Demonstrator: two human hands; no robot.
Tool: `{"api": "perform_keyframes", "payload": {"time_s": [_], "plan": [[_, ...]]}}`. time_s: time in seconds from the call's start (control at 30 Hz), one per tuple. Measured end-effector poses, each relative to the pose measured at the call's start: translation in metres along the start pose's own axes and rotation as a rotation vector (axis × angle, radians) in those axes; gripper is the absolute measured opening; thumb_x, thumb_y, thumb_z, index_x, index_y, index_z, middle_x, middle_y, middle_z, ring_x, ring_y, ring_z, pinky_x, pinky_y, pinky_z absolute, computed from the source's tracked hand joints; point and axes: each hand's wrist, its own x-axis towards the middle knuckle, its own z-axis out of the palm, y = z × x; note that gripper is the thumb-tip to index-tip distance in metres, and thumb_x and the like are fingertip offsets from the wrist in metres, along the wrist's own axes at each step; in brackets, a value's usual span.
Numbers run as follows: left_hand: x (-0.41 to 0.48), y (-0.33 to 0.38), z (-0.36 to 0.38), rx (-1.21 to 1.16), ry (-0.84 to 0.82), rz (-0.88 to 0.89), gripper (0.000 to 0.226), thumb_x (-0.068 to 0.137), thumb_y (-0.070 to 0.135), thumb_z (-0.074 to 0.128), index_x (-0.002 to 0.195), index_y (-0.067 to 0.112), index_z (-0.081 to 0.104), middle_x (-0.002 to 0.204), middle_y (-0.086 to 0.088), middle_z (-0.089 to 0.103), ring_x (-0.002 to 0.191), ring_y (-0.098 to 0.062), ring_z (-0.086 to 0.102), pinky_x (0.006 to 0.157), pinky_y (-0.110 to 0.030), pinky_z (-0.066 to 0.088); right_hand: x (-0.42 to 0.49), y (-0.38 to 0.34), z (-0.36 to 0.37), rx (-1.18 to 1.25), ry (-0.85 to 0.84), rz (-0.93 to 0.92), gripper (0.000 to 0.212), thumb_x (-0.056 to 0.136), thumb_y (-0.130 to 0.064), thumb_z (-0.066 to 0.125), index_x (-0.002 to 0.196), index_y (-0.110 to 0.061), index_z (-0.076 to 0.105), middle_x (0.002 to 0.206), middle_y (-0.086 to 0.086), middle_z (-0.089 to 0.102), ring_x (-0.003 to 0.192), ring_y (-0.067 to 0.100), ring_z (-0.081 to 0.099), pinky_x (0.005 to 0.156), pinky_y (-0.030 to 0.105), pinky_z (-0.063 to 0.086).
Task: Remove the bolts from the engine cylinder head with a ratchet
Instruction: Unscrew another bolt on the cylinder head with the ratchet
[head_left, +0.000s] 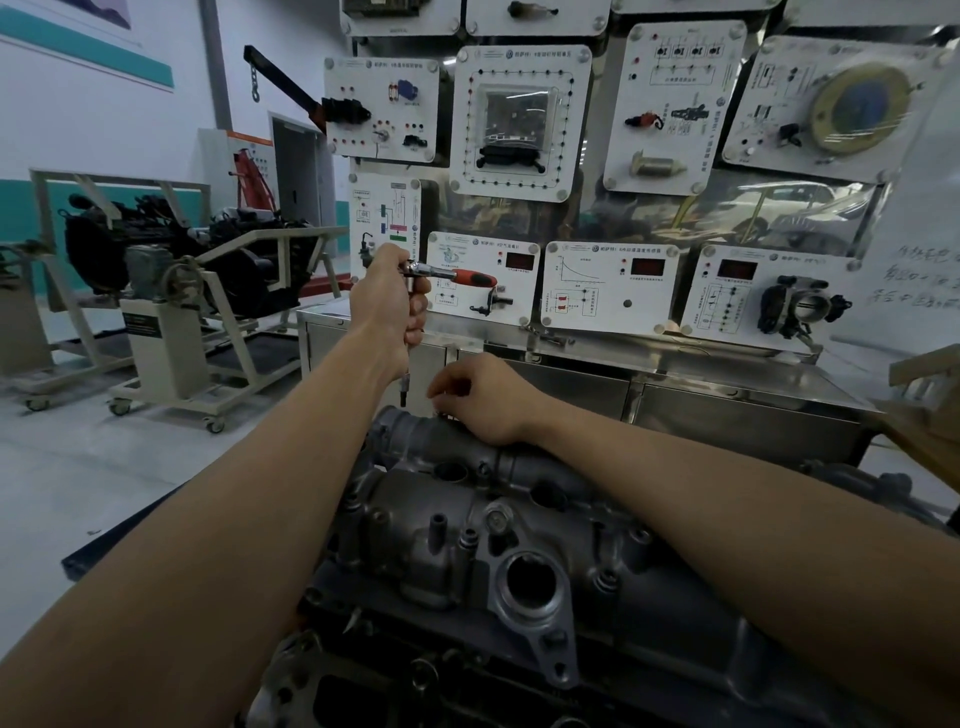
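Bare forearms reach out from the camera's lower edge over a grey cast-metal engine cylinder head (519, 561), which fills the foreground with its round ports and bosses facing up. A person's left hand (387, 306) is raised above the head's far end, fingers wrapped around the ratchet (447, 273) just under its chrome head. From that grip the red handle (470, 278) juts out level to the right, while the extension bar (404, 387) hangs straight down below the fist, its dark tip in the air just short of the casting.

Lower and right of the grip, the right hand (483, 400) rests on the far edge of the cylinder head, knuckles up and fingers curled downward. What lies under the fingertips is hidden, so whether they hold anything cannot be told.

Behind the grip stands a board of white training panels (519, 119) fitted with sensors and red displays, mounted over a steel cabinet (727, 384). Well to the left of the grip, another engine (171, 254) sits on a wheeled stand.
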Motion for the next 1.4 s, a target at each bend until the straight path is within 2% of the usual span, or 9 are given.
{"api": "perform_keyframes", "payload": {"time_s": [0.13,0.2,0.3,0.53,0.67,0.77,1.07,1.3,1.4], "plan": [[0.0006,0.0003,0.0002,0.008,-0.009,-0.001,0.037,0.095,0.036,0.046,0.064,0.017,0.054,0.048,0.006,0.042,0.038,-0.008,0.028,0.036,-0.022,0.021,0.0015,-0.0012,0.0022,0.048,-0.004,0.070,0.022,0.096,-0.029,0.065,0.113,-0.016,0.070,0.091,-0.007,0.064,0.082,0.006,0.059,0.071,0.021,0.044],[0.0000,-0.0002,-0.0001,0.010,-0.001,-0.004,0.037,0.095,0.035,0.046,0.064,0.017,0.054,0.047,0.006,0.041,0.039,-0.008,0.028,0.037,-0.022,0.020,0.0037,0.0010,0.0066,-0.090,0.071,0.090,0.032,0.091,-0.044,0.070,0.098,-0.013,0.071,0.083,-0.008,0.062,0.075,0.005,0.057,0.066,0.024,0.044],[-0.0024,0.0001,-0.0001,0.004,-0.009,0.005,0.036,0.096,0.035,0.046,0.066,0.018,0.054,0.049,0.006,0.041,0.041,-0.008,0.027,0.038,-0.024,0.020,0.0021,-0.0016,0.0062,-0.127,0.096,0.074,0.030,0.092,-0.037,0.071,0.079,-0.010,0.075,0.080,0.000,0.071,0.073,0.010,0.061,0.069,0.028,0.047],[-0.0037,0.0020,0.0002,0.029,-0.019,-0.005,0.038,0.097,0.038,0.044,0.065,0.020,0.052,0.049,0.007,0.040,0.040,-0.009,0.027,0.037,-0.023,0.021,-0.0019,-0.0084,-0.0011,-0.035,-0.072,0.041,0.026,0.098,-0.006,0.051,0.114,-0.010,0.071,0.102,0.003,0.066,0.083,0.006,0.059,0.063,0.002,0.040],[-0.0043,0.0021,0.0005,0.028,-0.017,-0.005,0.037,0.096,0.037,0.045,0.065,0.019,0.053,0.049,0.007,0.040,0.040,-0.009,0.027,0.037,-0.023,0.021,0.0010,-0.0082,0.0035,-0.109,0.006,0.087,0.039,0.096,-0.037,0.064,0.121,-0.008,0.068,0.107,0.000,0.065,0.097,0.013,0.060,0.081,0.022,0.045],[-0.0051,0.0023,0.0007,0.030,-0.013,-0.005,0.038,0.096,0.037,0.045,0.065,0.018,0.053,0.048,0.007,0.040,0.040,-0.008,0.027,0.037,-0.023,0.021,0.0028,-0.0045,0.0049,-0.150,0.093,0.096,0.038,0.091,-0.039,0.072,0.085,-0.001,0.076,0.088,0.009,0.075,0.079,0.020,0.066,0.071,0.034,0.050],[-0.0052,0.0020,0.0003,0.044,-0.010,-0.012,0.037,0.096,0.037,0.045,0.064,0.018,0.052,0.048,0.007,0.039,0.039,-0.008,0.026,0.037,-0.022,0.020,-0.0024,-0.0073,0.0005,-0.049,-0.036,0.008,0.018,0.100,-0.012,0.055,0.110,-0.007,0.069,0.096,0.002,0.067,0.090,0.013,0.059,0.081,0.023,0.042],[-0.0046,0.0026,0.0007,0.044,-0.005,-0.017,0.037,0.096,0.037,0.045,0.064,0.018,0.052,0.049,0.007,0.039,0.039,-0.008,0.026,0.036,-0.021,0.021,-0.0004,-0.0059,-0.0001,-0.042,0.100,-0.065,0.022,0.103,-0.012,0.049,0.116,-0.004,0.065,0.079,-0.011,0.054,0.073,0.007,0.050,0.061,0.014,0.034],[-0.0060,0.0014,-0.0003,0.040,-0.020,0.000,0.036,0.096,0.036,0.044,0.065,0.019,0.052,0.051,0.007,0.040,0.041,-0.009,0.026,0.038,-0.023,0.021,-0.0009,-0.0065,0.0004,-0.050,0.163,-0.084,0.023,0.104,-0.013,0.049,0.118,-0.003,0.065,0.096,-0.001,0.062,0.086,0.012,0.053,0.073,0.021,0.037]]}}
